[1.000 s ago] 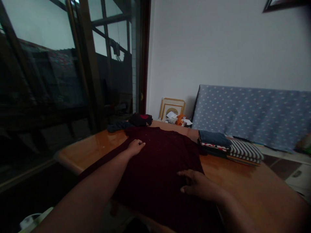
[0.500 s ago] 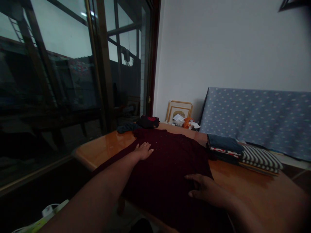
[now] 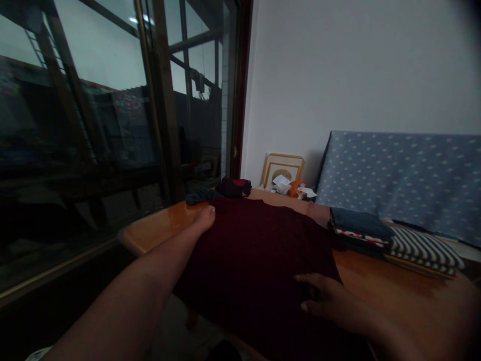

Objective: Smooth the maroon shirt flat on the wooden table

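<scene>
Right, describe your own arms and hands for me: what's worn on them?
Both arms are bare: no sleeve shows on the left forearm or the right forearm, and neither carries a watch or bracelet. The left hand and right hand wear no gloves. In this dim light, no ring can be made out.

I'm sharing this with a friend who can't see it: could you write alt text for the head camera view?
Seen from a person's head, their left hand and right hand lie open on a dark red garment spread on a wooden table. Folded clothes sit to the right, before a blue polka-dot cover; a glass door stands at left.
</scene>
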`<action>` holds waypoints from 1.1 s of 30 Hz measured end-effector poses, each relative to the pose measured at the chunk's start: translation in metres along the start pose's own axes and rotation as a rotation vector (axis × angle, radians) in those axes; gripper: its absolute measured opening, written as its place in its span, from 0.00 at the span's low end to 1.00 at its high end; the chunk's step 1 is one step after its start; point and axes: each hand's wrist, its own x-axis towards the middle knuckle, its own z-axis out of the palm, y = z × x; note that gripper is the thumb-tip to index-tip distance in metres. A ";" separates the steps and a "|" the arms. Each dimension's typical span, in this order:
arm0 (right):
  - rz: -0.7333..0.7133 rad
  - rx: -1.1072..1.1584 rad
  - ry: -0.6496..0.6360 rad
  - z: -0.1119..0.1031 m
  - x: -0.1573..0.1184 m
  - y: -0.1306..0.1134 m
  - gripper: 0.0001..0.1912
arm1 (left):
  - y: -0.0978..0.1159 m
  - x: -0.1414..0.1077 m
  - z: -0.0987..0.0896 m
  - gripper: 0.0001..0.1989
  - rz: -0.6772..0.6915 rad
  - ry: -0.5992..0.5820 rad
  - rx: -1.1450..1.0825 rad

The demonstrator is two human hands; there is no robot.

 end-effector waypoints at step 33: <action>0.110 -0.012 0.001 -0.001 0.000 -0.011 0.32 | -0.045 0.037 0.025 0.28 0.215 -0.056 0.043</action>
